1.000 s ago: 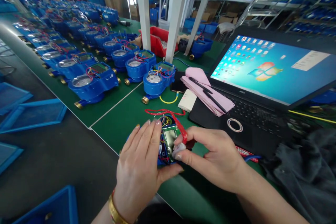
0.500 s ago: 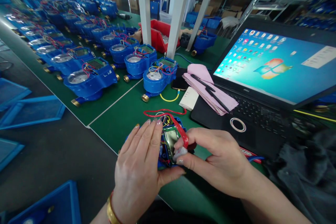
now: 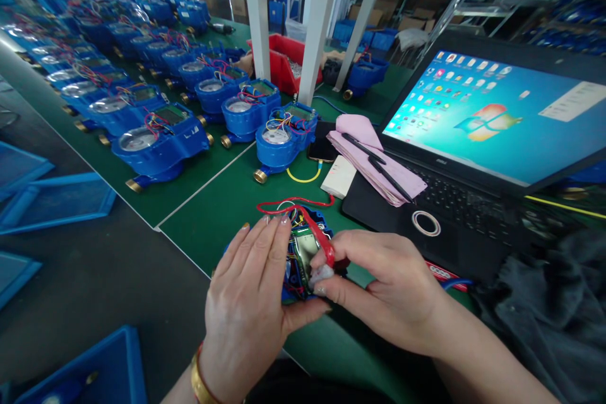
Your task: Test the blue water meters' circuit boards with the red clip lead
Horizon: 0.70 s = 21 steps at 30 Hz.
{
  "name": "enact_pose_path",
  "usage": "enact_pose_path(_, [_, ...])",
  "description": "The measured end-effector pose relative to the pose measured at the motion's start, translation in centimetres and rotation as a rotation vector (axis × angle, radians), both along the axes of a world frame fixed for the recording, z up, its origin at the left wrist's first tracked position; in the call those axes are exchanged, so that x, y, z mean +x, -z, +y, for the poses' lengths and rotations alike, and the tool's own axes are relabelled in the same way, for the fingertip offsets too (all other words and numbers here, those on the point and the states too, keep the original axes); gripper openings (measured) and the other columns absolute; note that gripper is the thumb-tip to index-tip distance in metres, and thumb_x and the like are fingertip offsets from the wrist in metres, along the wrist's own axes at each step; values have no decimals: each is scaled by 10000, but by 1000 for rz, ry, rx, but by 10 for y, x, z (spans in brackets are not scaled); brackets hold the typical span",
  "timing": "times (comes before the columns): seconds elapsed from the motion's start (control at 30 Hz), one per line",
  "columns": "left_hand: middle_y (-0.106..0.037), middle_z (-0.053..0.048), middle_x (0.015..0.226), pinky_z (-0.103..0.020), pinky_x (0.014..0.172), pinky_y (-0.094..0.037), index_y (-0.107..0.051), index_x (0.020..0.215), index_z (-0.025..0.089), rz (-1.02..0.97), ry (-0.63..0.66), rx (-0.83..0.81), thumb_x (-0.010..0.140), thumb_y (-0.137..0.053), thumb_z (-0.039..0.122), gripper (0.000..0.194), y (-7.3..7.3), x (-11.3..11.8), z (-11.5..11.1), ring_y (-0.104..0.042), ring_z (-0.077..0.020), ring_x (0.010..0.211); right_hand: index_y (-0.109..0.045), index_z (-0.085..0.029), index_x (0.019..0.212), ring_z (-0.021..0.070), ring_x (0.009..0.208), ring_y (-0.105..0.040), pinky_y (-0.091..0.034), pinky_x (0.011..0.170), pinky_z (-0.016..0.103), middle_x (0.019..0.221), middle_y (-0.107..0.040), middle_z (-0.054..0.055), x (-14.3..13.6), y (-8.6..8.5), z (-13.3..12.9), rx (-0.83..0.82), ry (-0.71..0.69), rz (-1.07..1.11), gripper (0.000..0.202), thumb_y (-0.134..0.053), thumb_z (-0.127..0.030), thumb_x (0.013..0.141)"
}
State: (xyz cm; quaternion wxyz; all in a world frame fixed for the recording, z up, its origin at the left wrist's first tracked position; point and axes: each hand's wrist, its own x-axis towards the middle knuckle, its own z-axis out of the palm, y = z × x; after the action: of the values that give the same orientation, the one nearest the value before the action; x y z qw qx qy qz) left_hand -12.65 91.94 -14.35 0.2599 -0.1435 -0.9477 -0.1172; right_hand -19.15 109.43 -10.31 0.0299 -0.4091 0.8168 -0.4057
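Under my hands on the green table lies a blue water meter (image 3: 285, 295) with its housing uncovered. A green circuit board (image 3: 304, 247) with a silvery screen and coloured wires shows inside. My left hand (image 3: 250, 293) lies across the meter's left part, long fingers together on top and thumb along the near edge, bracing it. Between thumb and forefinger, my right hand (image 3: 379, 284) pinches the end of a red cable (image 3: 316, 227), wrapped in something whitish, at the board's right edge. What the cable end touches is hidden by the fingertips.
Rows of blue water meters (image 3: 161, 142) stand to the left and behind. An open laptop (image 3: 483, 120) fills the right side, with a pink cloth (image 3: 360, 145) and pens on it. Beside it lie a small white box (image 3: 339, 177) and a phone (image 3: 322, 144). A red bin (image 3: 286, 63) stands behind posts.
The whole view has shifted very slightly. Both hands keep the same hold on the meter and the red cable.
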Motion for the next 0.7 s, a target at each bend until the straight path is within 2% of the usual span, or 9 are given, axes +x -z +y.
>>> enact_pose_path(0.33, [-599,-179,1215,-432,1019,-388,-517,1217,18,12,12,-1,911,-382,536,617,-2,-2,2,-544,-278,1139,-554,-166,786,122,626,-556,-409,572,248,698,-623,14,1,6,0,-39,-32,31,73,-594,-183,844])
enact_pose_path(0.7, [-616,-184,1149,-442,974,-384,-511,1218,0,93,43,-64,906,-394,514,612,0,-5,-3,-557,-290,1074,-524,-159,746,107,616,-455,-349,585,244,662,-528,-10,1,8,-3,-52,-66,17,128,-568,-208,855])
